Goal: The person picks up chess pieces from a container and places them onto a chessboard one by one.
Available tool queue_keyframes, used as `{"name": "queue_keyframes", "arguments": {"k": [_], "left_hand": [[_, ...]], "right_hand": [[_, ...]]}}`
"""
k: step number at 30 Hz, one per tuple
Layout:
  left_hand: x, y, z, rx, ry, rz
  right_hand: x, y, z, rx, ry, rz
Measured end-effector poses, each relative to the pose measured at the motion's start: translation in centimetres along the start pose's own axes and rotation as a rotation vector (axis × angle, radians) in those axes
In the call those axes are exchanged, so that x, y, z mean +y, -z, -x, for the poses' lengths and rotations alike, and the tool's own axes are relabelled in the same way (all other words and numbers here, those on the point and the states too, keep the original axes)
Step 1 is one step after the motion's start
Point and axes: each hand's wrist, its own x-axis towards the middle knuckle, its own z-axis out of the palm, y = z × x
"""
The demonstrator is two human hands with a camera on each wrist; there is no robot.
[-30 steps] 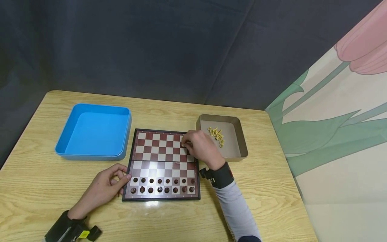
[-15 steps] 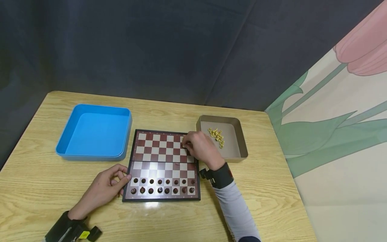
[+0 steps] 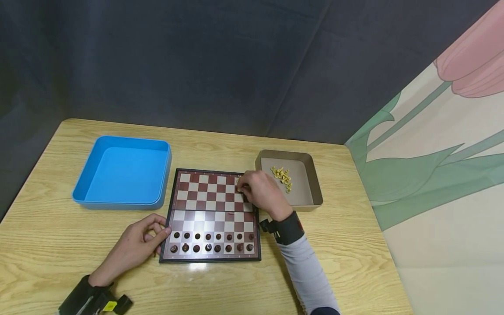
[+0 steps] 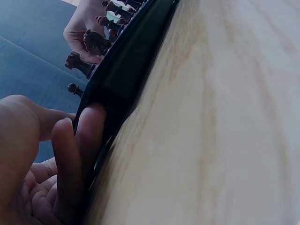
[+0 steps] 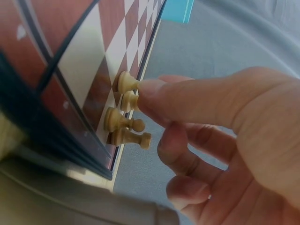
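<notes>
A chessboard lies unfolded on the table, dark chess pieces filling its two near rows. My left hand grips the board's left edge, thumb on top and fingers against the side; the left wrist view shows fingertips on the black frame. At the far right corner my right hand pinches a cream pawn between thumb and forefinger. In the right wrist view its base meets a square. Beside it stand a cream pawn, a rook and a partly hidden cream piece.
A taupe tray with several yellowish chess pieces stands just right of the board's far corner. On the left sits a blue tray with nothing in it. A dark curtain hangs behind the table's far edge.
Almost nothing differs. The right hand stays at the board's far right corner with the pawn, and the left hand keeps its grip on the board edge.
</notes>
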Motion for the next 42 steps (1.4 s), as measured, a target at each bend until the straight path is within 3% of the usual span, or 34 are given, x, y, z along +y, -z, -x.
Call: {"name": "queue_keyframes", "arguments": {"k": [11, 17, 31, 42], "left_hand": [[-0.1, -0.1, 0.0, -0.001, -0.011, -0.006], [-0.1, -0.1, 0.0, -0.006, 0.010, -0.004], [0.0, -0.1, 0.2, -0.006, 0.036, -0.011], [0.3, 0.0, 0.1, -0.004, 0.045, -0.024]], "right_hand": [[0.1, 0.2, 0.1, 0.004, -0.009, -0.003], [0.6, 1.1, 0.3, 0.037, -0.009, -0.058], [4.9, 4.8, 2.2, 0.258, -0.093, -0.006], [7.0, 6.0, 3.4, 0.274, -0.190, -0.021]]}}
